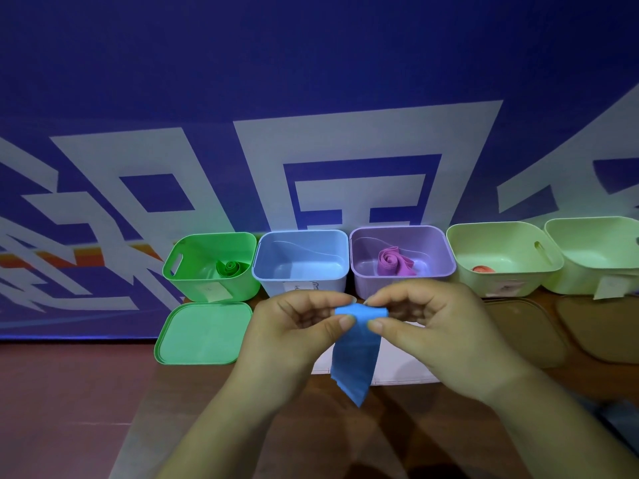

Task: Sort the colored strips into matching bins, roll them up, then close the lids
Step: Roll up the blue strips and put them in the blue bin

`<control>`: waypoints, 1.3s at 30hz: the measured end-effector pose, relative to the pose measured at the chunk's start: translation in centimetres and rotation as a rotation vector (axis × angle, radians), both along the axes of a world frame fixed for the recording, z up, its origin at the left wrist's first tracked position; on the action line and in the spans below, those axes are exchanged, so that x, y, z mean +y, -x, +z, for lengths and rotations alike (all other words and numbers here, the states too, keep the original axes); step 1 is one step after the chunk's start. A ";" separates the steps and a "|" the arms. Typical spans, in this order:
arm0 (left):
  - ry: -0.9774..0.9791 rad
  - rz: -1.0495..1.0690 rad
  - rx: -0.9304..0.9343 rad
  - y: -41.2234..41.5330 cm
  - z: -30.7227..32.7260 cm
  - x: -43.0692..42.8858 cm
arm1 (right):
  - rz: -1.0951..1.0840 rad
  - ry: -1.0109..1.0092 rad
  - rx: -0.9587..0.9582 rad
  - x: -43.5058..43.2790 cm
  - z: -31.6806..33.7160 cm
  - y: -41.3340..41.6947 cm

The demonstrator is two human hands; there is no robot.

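Note:
A blue strip (356,354) hangs between both hands above the table, its top end curled over. My left hand (294,326) pinches the strip's top left edge, and my right hand (425,319) pinches its top right edge. Behind the hands stands the blue bin (301,271), with nothing visible inside. To its left, the green bin (193,281) holds a rolled green strip (228,267). On the right, the purple bin (439,271) holds a rolled purple strip (394,262). A pale green bin (501,243) contains an orange roll (483,269).
A green lid (204,335) lies flat in front of the green bin. Another pale green bin (594,243) stands at the far right. Brown lids (518,326) (601,326) lie before the pale bins. A white lid (397,375) shows under the hands. A blue banner hangs behind.

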State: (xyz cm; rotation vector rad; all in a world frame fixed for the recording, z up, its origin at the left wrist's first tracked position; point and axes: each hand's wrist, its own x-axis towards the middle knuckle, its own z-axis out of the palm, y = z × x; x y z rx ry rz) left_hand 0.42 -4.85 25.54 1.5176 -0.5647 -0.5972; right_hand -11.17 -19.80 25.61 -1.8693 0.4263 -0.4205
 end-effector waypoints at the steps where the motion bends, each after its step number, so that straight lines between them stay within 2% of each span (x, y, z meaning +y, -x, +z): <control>1: 0.006 -0.006 -0.001 0.0 0.0 0.0 | -0.009 0.003 0.001 -0.1 -0.1 0.0; 8: -0.010 -0.048 -0.121 -0.3 -0.6 0.1 | 0.004 0.008 -0.005 -0.5 -0.1 -0.1; 15: 0.025 -0.043 -0.252 -0.4 -1.1 0.1 | 0.013 -0.214 -0.041 -0.8 0.0 -0.4; 24: 0.004 -0.064 -0.360 -0.6 -1.0 0.1 | -0.006 -0.321 -0.026 -0.6 0.0 -0.6; 34: 0.049 -0.037 -0.231 -0.5 -1.3 0.1 | 0.011 -0.356 0.006 -0.3 -0.5 -0.5; 39: 0.045 -0.064 -0.255 -0.4 -1.5 0.0 | 0.006 -0.300 0.001 -0.2 -0.6 -0.5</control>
